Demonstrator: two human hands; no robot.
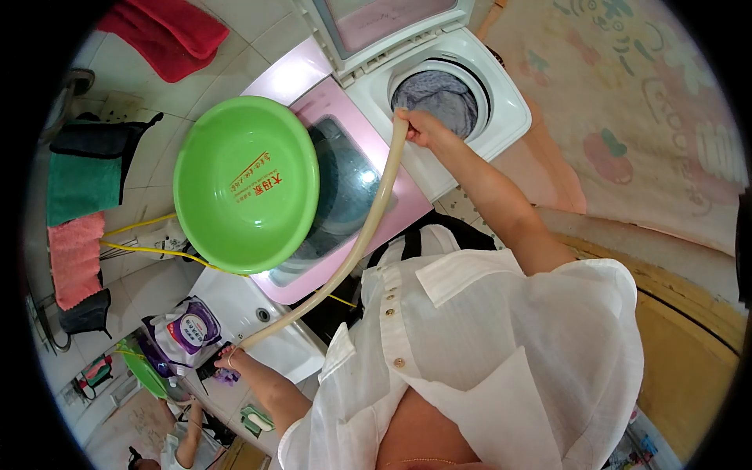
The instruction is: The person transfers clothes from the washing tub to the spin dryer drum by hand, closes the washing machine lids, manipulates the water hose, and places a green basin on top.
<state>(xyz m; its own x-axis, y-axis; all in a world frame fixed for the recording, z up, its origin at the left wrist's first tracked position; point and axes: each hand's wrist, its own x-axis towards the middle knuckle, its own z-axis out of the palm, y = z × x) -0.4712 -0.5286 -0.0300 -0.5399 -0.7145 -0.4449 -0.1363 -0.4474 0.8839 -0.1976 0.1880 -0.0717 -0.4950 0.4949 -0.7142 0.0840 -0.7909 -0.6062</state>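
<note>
A beige hose (363,243) runs in a long curve between my two hands. My right hand (421,127) is closed around its upper end, beside the open spin tub of the washing machine (505,117). Grey wet-looking laundry (439,98) lies inside that tub. My left hand (229,359) is closed on the hose's lower end, next to the white sink (294,348); its fingers are partly hidden. A large green basin (251,184) with red lettering rests on the washer's pink lid (294,290), which has a transparent window.
The spin tub's lid (376,23) stands raised. A purple-and-white detergent pouch (192,329) is beside the sink. Cloths (82,188) and a red towel (168,35) hang by the tiled wall. A patterned curtain (627,102) hangs at right; a mirror (149,423) is at lower left.
</note>
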